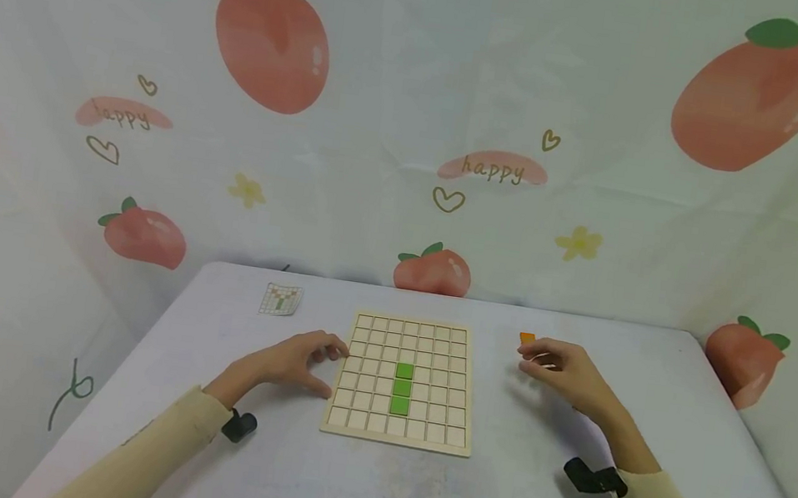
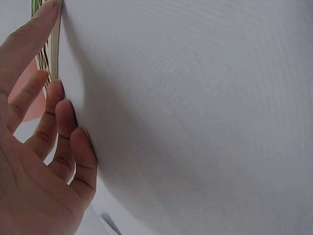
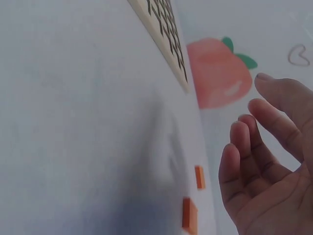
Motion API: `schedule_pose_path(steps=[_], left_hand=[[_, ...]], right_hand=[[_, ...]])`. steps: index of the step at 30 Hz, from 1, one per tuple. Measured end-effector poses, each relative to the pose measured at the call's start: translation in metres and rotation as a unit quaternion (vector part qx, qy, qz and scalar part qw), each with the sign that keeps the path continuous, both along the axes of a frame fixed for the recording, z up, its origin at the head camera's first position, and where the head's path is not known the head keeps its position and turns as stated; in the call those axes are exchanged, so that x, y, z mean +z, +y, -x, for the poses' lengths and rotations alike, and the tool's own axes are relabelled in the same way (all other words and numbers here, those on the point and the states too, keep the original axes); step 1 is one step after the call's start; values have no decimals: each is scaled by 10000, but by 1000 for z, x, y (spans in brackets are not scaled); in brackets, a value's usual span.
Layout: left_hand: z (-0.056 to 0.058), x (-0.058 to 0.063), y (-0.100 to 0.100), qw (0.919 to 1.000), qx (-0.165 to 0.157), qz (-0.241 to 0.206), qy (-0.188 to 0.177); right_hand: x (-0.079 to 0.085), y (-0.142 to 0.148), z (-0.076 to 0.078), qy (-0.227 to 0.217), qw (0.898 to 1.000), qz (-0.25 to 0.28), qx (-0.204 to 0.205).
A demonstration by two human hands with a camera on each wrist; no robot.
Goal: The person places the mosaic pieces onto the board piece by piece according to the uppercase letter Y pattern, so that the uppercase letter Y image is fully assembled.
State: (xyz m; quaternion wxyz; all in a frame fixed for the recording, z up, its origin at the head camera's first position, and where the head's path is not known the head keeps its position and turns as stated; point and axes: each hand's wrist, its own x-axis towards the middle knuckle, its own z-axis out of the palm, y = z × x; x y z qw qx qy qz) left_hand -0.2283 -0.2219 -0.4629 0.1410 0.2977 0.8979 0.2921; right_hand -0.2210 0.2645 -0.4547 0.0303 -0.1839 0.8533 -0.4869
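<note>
A pale wooden grid board [image 1: 422, 445] lies on the table, its middle column holding three green square tiles [image 1: 402, 388] in a row. My left hand [image 1: 295, 361] rests against the board's left edge, thumb and fingers spread along it; in the left wrist view the thumb touches the rim. To the right of the board, my right hand [image 1: 564, 373] hovers above the table with loosely bent fingers and nothing between them. Just beyond its fingertips shows an orange tile [image 1: 527, 338]. Two orange tiles [image 3: 190, 215] appear in the right wrist view, below the fingers.
A small paper card [image 1: 281, 300] printed with a coloured grid lies at the back left of the white table [image 1: 487, 496]. Behind the table hangs a white cloth [image 1: 387, 113] with peach prints. Each wrist wears a black strap [image 1: 594, 477].
</note>
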Motion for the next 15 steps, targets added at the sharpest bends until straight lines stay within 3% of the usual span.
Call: schedule_pose_path(steps=[15], left_hand=[[2, -3, -1, 10000, -33, -24, 4]], right_hand=[[-6, 48, -8, -152, 9974, -418, -561]])
